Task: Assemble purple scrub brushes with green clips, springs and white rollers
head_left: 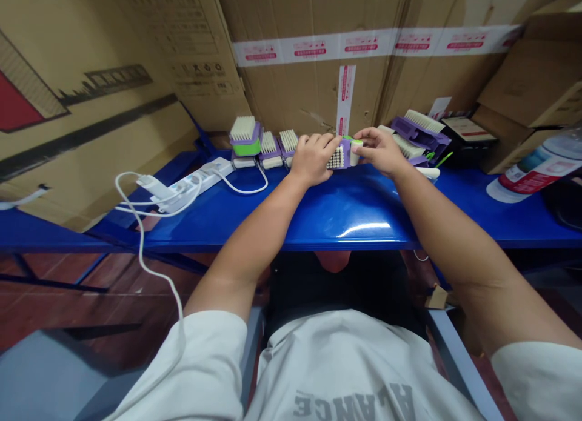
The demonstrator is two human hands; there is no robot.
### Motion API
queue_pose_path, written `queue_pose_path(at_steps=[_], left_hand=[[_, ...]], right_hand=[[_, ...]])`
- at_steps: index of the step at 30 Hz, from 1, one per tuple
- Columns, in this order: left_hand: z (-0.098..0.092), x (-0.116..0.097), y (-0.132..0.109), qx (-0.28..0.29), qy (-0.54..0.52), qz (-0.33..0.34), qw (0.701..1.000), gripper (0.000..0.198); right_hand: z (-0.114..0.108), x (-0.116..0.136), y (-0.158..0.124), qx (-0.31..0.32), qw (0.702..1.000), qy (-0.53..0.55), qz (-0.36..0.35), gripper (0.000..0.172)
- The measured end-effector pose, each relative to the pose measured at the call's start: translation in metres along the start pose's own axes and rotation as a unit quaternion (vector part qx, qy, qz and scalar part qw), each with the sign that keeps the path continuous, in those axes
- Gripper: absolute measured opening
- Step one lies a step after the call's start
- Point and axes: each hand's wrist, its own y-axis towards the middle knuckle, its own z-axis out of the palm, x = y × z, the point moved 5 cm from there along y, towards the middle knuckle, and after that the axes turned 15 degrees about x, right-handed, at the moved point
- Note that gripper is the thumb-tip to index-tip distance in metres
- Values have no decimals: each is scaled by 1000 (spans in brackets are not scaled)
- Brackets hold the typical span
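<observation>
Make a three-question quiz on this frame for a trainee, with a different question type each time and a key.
1. True or false: the white plastic power strip lies on the glossy blue table, to the left of the left hand.

2. Multiple choice: which fingers are at the small rounded cream-coloured part beside the flat purple bristled piece?
A. Those of the left hand
B. Those of the right hand
C. Neither hand's

3. Count: how many cream-coloured bristle blocks show to the left of the left hand?

Key: 1. True. 2. B. 3. Three.
</observation>
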Motion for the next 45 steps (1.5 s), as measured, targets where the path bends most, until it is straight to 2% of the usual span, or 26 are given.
queue_pose_path(at_steps=[5,9,15,19,23,27,36,45], left_hand=[[-4,-1,-2,-6,-4,-7,1000,90],[-5,-2,-2,-15,-8,-6,1000,89],[-5,-2,-2,-30,-13,-6,999,87],[-6,-2,-3,-28,-12,-9,999,87],[-6,-3,-3,-19,-10,-13,1000,88],[-6,-5,-3,-16,-12,-11,1000,87],[-4,2,-3,-20,-33,-30,999,91],[-4,-3,-1,-17,-21,-13,1000,87]], right_hand=[[2,1,1,2,1000,-14,-10,47],[5,-2,1,14,1000,22,4,53],[5,-4,0,19,998,54,12,51],[4,-4,0,26,999,26,7,52],[5,-3,1,8,1000,-24,-3,49],[6,0,1,-12,999,-32,-9,45],[9,1,1,-4,1000,-20,-6,63],[6,-3,1,9,999,16,36,52]])
